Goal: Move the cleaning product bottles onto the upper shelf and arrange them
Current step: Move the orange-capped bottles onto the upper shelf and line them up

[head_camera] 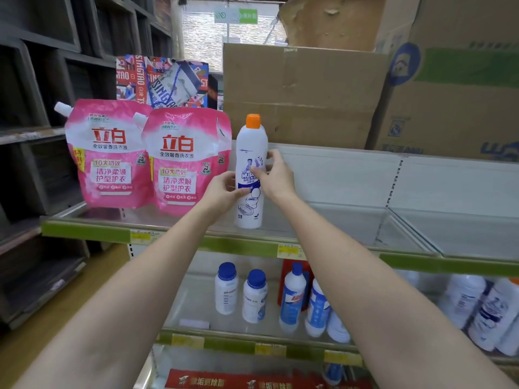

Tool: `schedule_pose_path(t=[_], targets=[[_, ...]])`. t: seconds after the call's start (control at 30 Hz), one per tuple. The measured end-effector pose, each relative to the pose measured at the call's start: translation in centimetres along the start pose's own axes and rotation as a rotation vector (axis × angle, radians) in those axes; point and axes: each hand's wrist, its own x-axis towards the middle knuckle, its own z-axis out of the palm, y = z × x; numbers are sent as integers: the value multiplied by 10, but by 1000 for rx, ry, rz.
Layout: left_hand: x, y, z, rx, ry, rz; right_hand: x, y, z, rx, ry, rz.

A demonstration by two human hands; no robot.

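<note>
A tall white cleaner bottle with an orange cap stands upright on the upper shelf, just right of two pink detergent pouches. My left hand grips its lower left side. My right hand holds its right side at label height, fingers curled round it. On the lower shelf stand several more cleaning bottles: two short white ones with blue caps, taller blue-labelled ones, and white ones at the far right.
Large cardboard boxes are stacked behind the upper shelf. The upper shelf runs on to the right of the bottle, split by a clear divider. Dark wooden shelving fills the left side. A colourful beer carton sits behind the pouches.
</note>
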Motion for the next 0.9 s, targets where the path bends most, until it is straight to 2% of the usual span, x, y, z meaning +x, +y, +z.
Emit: schedule_pose_path(t=[0.27,0.57,0.83,0.9], targets=[[6,-3,2,190,107,-8,8,-1,3,-1,-21,7],[-1,4,0,205,106,-54,-2,-4,-1,43,-3,92],[-21,31,7,560,135,-84,-17,0,-15,-41,-89,199],[-29,31,9,566,149,-119,-20,1,-23,-51,-105,189]])
